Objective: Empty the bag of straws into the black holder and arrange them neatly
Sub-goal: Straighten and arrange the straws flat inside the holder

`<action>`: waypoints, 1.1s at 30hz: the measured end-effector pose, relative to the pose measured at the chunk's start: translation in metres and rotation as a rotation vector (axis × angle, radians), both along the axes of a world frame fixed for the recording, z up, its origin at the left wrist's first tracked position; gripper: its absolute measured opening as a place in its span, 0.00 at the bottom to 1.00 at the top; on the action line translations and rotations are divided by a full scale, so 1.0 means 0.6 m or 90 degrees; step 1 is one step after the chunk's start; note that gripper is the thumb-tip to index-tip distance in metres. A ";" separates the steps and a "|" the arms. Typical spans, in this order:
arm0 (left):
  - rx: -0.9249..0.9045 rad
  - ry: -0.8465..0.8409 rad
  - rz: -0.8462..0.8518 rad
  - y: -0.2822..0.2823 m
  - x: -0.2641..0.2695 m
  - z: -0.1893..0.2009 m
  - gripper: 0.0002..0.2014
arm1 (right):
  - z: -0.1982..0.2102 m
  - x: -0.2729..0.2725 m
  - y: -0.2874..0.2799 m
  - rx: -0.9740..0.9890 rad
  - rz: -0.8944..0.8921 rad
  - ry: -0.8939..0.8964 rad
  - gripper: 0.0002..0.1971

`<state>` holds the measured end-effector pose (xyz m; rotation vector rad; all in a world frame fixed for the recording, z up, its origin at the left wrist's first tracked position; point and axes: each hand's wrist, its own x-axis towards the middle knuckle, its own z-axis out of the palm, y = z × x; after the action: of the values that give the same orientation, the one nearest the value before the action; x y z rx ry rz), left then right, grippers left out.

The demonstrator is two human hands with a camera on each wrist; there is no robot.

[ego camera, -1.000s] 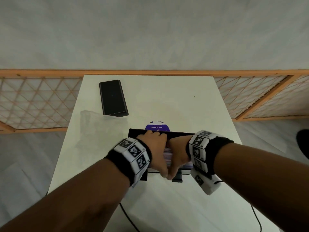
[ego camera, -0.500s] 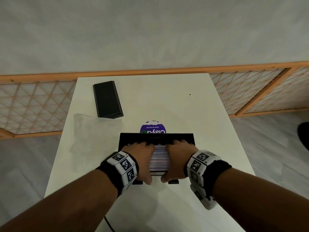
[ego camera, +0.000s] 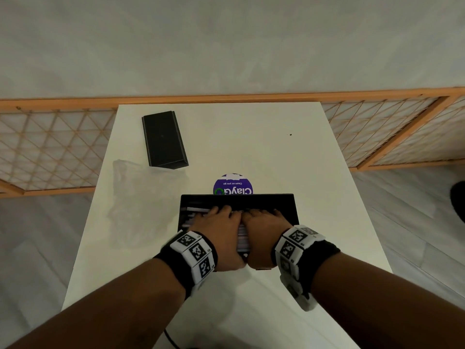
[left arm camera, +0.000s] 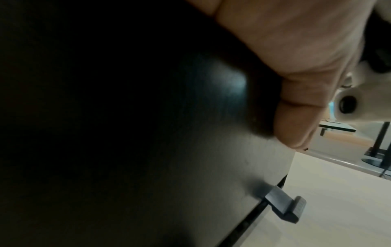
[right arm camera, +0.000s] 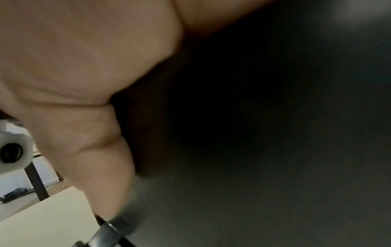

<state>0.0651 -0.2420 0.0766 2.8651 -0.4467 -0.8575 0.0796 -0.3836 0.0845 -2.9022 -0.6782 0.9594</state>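
Observation:
The black holder (ego camera: 295, 210) stands open-topped on the white table, near the front. White straws (ego camera: 242, 239) lie flat inside it and show between my hands and at the holder's left end (ego camera: 193, 213). My left hand (ego camera: 221, 230) and right hand (ego camera: 264, 230) lie side by side on the straws, fingers stretched over them, thumbs hanging down the front wall. In the left wrist view my thumb (left arm camera: 296, 117) rests against the dark holder wall (left arm camera: 148, 133). The right wrist view shows my thumb (right arm camera: 95, 150) on the same wall (right arm camera: 253, 150). The empty clear bag (ego camera: 136, 195) lies to the left.
A flat black box (ego camera: 163, 139) lies at the back left of the table (ego camera: 251, 137). A purple round label (ego camera: 232, 185) sits just behind the holder. A black tab (left arm camera: 283, 208) juts from the holder's base. A wooden lattice rail (ego camera: 50, 147) runs behind the table.
My hands have closed in from either side of the straw bundle until they almost touch, and their fingers now reach further over the straws.

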 end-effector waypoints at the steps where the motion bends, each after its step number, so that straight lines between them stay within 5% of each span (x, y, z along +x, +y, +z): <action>1: -0.003 0.003 0.006 0.002 -0.003 -0.002 0.42 | 0.001 0.002 -0.005 0.006 0.001 0.007 0.40; 27: 0.049 -0.041 0.022 0.033 -0.073 0.003 0.36 | 0.014 -0.073 0.000 -0.015 -0.059 0.016 0.32; 33: 0.039 -0.011 0.015 0.031 -0.069 0.001 0.39 | 0.017 -0.067 0.012 -0.062 -0.019 0.013 0.38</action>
<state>0.0237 -0.2234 0.0773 2.9296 -0.3940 -0.8584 0.0391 -0.3764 0.0948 -2.9731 -0.6026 1.0455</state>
